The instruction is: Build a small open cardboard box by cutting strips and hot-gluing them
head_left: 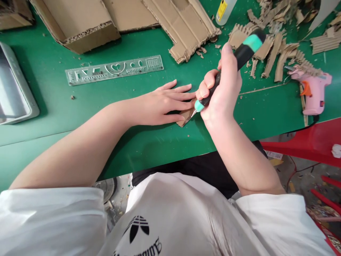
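Observation:
My right hand (222, 85) is wrapped round a black and teal craft knife (243, 53), held like a pen pointing down. Its thin metal tip meets the edge of a small piece of brown cardboard (183, 118) on the green table. Flat on the table, my left hand (166, 103) has its fingers stretched out, with the lower ones over that cardboard and partly hiding it. The fingertips of both hands lie close together. Beyond my left hand rests a clear stencil ruler (114, 70).
Cardboard box parts (90, 37) and a torn corrugated sheet (186, 28) lie at the back. Cardboard scraps (279, 53) and a pink glue gun (315, 89) are on the right. A bottle (225, 12) stands behind; a grey-rimmed tray-like object (33, 103) sits left.

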The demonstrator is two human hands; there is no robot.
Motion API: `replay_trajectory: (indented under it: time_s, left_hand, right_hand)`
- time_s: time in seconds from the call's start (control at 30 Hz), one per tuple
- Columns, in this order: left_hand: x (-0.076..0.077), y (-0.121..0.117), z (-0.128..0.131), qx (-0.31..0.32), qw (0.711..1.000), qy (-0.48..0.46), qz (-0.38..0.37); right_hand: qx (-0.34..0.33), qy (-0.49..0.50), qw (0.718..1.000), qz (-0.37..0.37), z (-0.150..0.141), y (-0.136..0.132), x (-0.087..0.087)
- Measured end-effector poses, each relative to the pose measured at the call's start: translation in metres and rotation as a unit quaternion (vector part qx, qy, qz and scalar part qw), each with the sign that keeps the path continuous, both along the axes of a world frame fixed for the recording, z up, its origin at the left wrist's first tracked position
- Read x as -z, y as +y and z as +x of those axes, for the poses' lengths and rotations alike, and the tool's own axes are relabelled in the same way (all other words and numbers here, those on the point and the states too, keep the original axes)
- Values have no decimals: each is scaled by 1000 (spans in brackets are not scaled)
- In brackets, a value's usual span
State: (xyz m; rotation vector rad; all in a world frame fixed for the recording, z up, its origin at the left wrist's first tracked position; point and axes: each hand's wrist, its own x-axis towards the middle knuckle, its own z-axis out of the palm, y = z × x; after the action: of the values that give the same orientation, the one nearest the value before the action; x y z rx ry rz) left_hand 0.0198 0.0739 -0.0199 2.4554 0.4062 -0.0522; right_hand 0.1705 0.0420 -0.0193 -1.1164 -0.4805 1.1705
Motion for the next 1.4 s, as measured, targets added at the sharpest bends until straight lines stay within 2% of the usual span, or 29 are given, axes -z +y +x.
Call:
replay_trajectory:
  time_s: [0.1,0.2,0.4,0.57,0.73,0.87,1.07,1.33,1.4]
  left_hand:
    - [1,1,0,-5,1000,-9,-15]
    - [2,1,-1,-12,999,-20,-26]
    - [-1,0,0,-15,999,-12,-33]
    - [-1,0,0,-14,999,-10,-32]
    - [-1,0,0,-11,1000,-7,-23]
    - [-4,0,1,-9,1000,0,-15]
    - [-2,-1,2,-11,1000,-7,-11]
    - [4,1,-1,-18,1000,-13,-15]
    - [3,0,0,-20,1000,-13,-18]
  right_hand:
    - [-38,-25,999,4,-10,-10,2]
    - [-47,-53,997,-4,-12,-15,1]
    - [-11,-118,992,-49,-11,-16,-2]
    - [-2,-102,994,-31,-14,-17,-5]
    - [-19,-99,995,-17,-12,-17,-7]
    - [26,-96,995,-5,-8,-11,-4]
    - [8,-83,996,-41,1,-6,-6]
    - [23,-132,990,41,6,3,3]
    - [52,-127,988,70,10,8,5]
